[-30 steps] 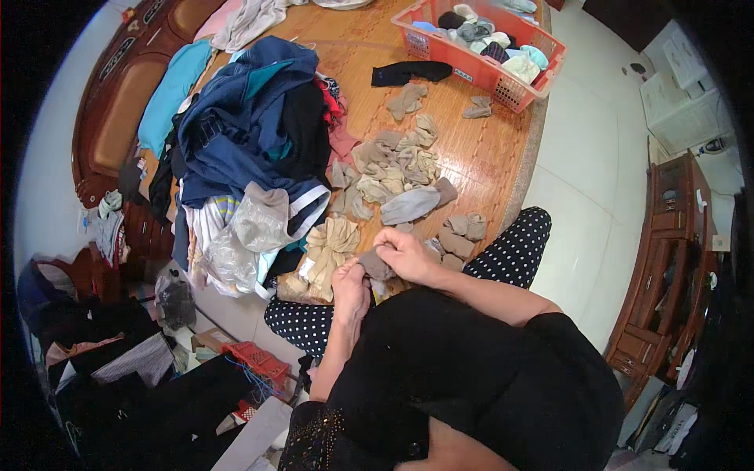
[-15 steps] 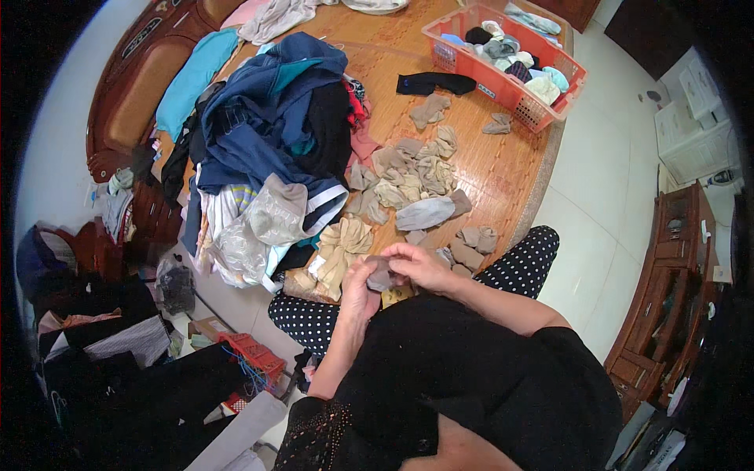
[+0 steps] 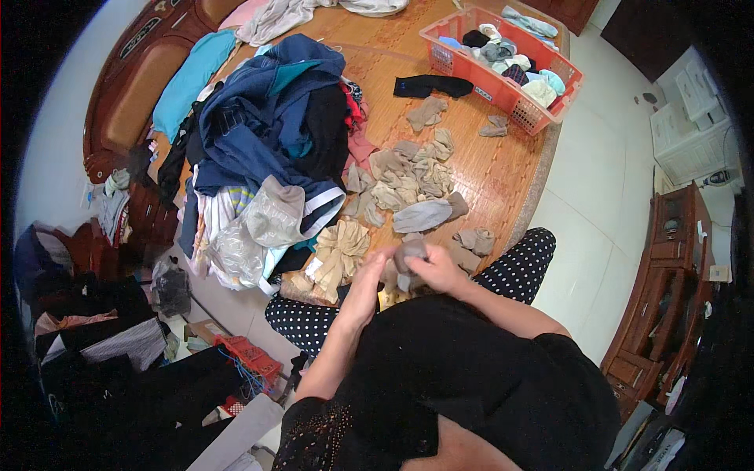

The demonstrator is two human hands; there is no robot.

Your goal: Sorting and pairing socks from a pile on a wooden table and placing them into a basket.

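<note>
In front of my lap I have a small greyish-brown sock [image 3: 410, 251], bunched up and somewhat blurred. My right hand [image 3: 440, 271] is closed around it. Close beside it, my left hand [image 3: 364, 289] is held edge-on, its fingers stretched out and slightly smeared. More pale fabric shows between the two hands, partly hidden. Just beyond my left hand lies a gathered bundle of beige socks [image 3: 342, 250]. Folded brown socks [image 3: 469, 251] rest near my right knee. Farther off are a grey sock [image 3: 422, 215] and a loose heap of beige socks [image 3: 408, 174].
A large clothes pile [image 3: 267, 125] with a dark blue garment rises at the left. A red plastic basket [image 3: 534, 118] of socks and small clothes stands far right, near a black sock [image 3: 432, 85]. The wooden bed surface [image 3: 503, 173] ends at a woven edge on the right.
The sock has moved up and to the right into my right hand. My left hand has let go of it and its fingers have straightened.
</note>
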